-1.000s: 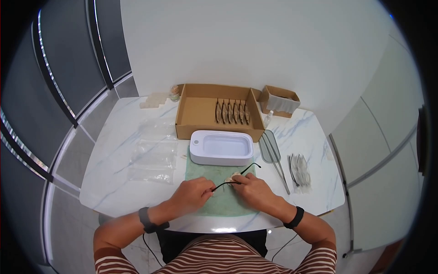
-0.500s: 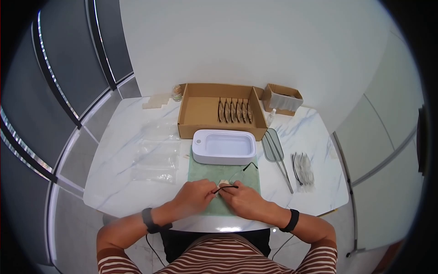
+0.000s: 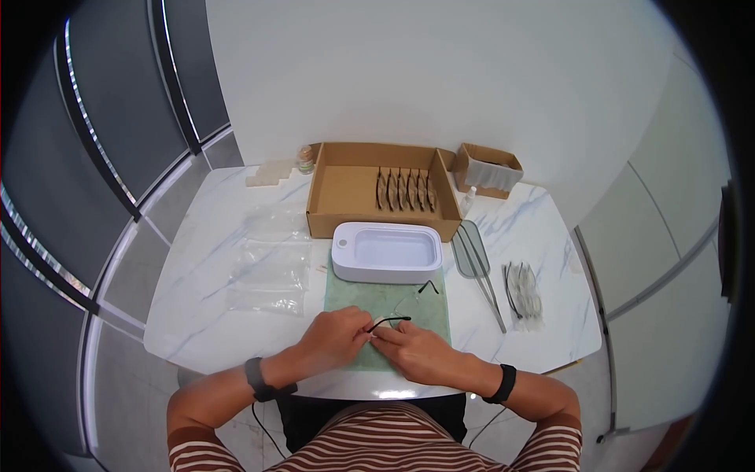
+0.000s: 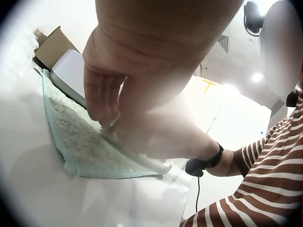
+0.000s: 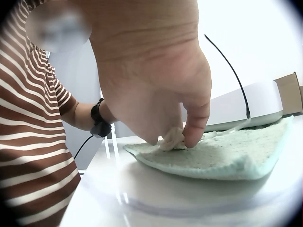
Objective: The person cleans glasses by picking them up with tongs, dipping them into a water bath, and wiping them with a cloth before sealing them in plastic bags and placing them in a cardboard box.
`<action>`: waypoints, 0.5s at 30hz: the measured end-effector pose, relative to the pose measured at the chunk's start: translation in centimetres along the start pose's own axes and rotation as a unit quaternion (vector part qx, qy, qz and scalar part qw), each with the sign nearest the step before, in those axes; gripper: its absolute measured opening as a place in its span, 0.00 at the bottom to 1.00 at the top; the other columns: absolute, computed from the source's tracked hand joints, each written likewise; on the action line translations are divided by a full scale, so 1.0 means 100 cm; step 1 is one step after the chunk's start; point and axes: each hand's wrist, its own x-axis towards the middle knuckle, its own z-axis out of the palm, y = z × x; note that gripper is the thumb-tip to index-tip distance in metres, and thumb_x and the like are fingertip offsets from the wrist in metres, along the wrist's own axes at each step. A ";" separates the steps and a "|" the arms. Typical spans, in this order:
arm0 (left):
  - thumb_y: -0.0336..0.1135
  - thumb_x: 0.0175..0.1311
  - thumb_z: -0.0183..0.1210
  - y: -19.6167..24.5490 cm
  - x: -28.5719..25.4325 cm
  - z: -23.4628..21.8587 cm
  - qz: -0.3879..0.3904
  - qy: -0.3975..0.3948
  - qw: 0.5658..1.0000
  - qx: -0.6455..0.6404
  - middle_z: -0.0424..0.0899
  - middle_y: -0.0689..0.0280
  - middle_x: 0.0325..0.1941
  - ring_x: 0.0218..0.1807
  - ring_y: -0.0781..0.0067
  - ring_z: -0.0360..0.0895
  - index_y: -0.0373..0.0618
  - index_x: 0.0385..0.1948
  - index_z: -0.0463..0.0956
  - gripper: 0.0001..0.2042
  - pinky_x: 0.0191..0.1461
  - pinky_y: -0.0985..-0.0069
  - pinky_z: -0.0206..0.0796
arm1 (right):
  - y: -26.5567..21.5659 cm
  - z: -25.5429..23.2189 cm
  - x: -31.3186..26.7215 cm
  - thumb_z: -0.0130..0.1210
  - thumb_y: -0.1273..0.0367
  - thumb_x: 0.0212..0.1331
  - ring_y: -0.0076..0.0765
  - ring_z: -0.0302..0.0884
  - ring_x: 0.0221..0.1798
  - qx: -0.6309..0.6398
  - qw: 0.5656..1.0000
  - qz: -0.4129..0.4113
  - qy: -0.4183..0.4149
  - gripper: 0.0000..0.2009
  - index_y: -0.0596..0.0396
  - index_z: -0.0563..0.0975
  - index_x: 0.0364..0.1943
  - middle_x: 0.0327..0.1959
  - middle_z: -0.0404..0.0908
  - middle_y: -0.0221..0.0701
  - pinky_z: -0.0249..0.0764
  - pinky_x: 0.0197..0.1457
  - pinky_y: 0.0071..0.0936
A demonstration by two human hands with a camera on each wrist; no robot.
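Note:
Over the green towel (image 3: 346, 297), my left hand (image 3: 340, 337) pinches one end of a pair of eyeglasses with dark temples (image 3: 427, 288). My right hand (image 3: 421, 352) is close beside it and pinches a crumpled cream cloth (image 5: 173, 139) against the eyeglasses. One temple arches over the right fingers; the other points away toward the white oblong basin (image 3: 385, 275). A clear lens shows faintly beyond the fingers in the head view. Most of the front of the eyeglasses is hidden behind both hands.
Behind the basin stands a cardboard box (image 3: 338, 224) with several wrapped eyeglasses (image 3: 405, 190) in a row. Clear plastic bags (image 3: 267, 275) lie on the left. On the right are a mesh strainer (image 3: 470, 252), bagged eyeglasses (image 3: 522, 295), a spray bottle (image 3: 469, 203) and a smaller carton (image 3: 489, 169).
My right hand has moved left and nearer to me with the cloth, close up to the left hand. The eyeglasses have turned slightly, while the left hand keeps its grip.

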 end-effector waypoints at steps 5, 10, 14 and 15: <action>0.30 0.60 0.65 0.000 -0.001 0.000 0.000 0.005 1.000 0.013 0.82 0.57 0.32 0.33 0.51 0.81 0.41 0.34 0.77 0.06 0.37 0.62 0.73 | 0.005 -0.010 0.004 0.55 0.74 0.57 0.46 0.74 0.42 0.016 0.998 0.036 0.044 0.18 0.62 0.80 0.53 0.54 0.79 0.35 0.81 0.43 0.37; 0.30 0.60 0.63 0.004 0.002 -0.004 -0.017 0.005 0.999 0.033 0.82 0.57 0.32 0.34 0.49 0.81 0.41 0.34 0.77 0.05 0.37 0.62 0.73 | 0.012 -0.013 -0.001 0.62 0.74 0.54 0.43 0.77 0.40 -0.012 0.998 0.035 0.047 0.16 0.57 0.84 0.49 0.51 0.83 0.33 0.79 0.43 0.34; 0.30 0.61 0.62 0.000 0.004 -0.007 -0.016 0.030 0.999 0.036 0.82 0.56 0.32 0.34 0.49 0.81 0.41 0.34 0.78 0.04 0.37 0.60 0.73 | 0.016 -0.032 -0.020 0.64 0.73 0.55 0.41 0.80 0.36 0.058 0.985 0.119 0.109 0.11 0.54 0.85 0.43 0.39 0.86 0.33 0.79 0.40 0.34; 0.29 0.61 0.61 -0.001 0.005 -0.008 -0.011 0.036 0.998 0.046 0.83 0.56 0.32 0.34 0.49 0.81 0.41 0.34 0.78 0.04 0.37 0.59 0.73 | 0.019 -0.034 -0.027 0.65 0.73 0.55 0.41 0.81 0.34 0.078 0.976 0.153 0.137 0.09 0.54 0.85 0.40 0.35 0.86 0.34 0.79 0.39 0.35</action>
